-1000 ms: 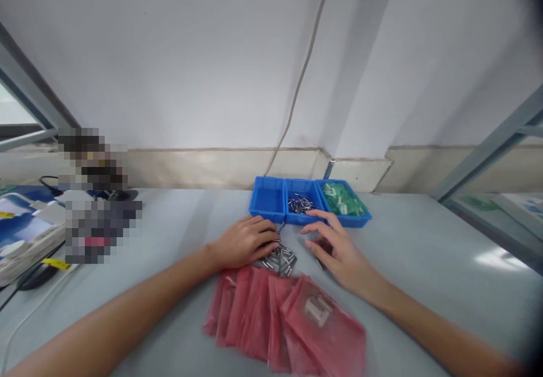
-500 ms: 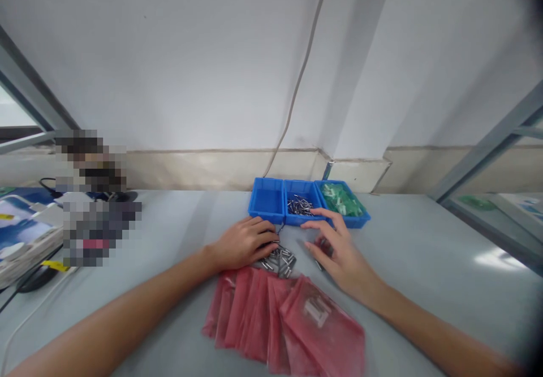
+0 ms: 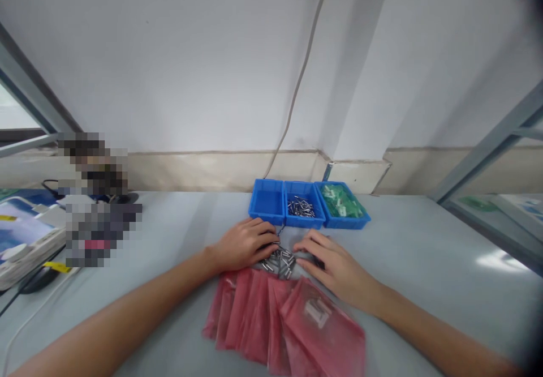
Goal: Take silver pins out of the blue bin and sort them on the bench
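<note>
Metal pins [image 3: 283,260] need a light touch: our right hand [image 3: 339,266] curls narrow beside them, our left hand [image 3: 242,244] bends over them, though we cannot tell what either holds.

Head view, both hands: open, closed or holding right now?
Left hand: curled over loose metal pins; grip cannot be told.
Right hand: curled beside them; cannot tell.

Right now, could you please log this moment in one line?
left hand: at metal pins | right hand: beside pins | red bags: overlapping, nearer camera

Blue bins [image 3: 267,201], plain red bags [image 3: 254,320], grey table [image 3: 169,218]
</note>
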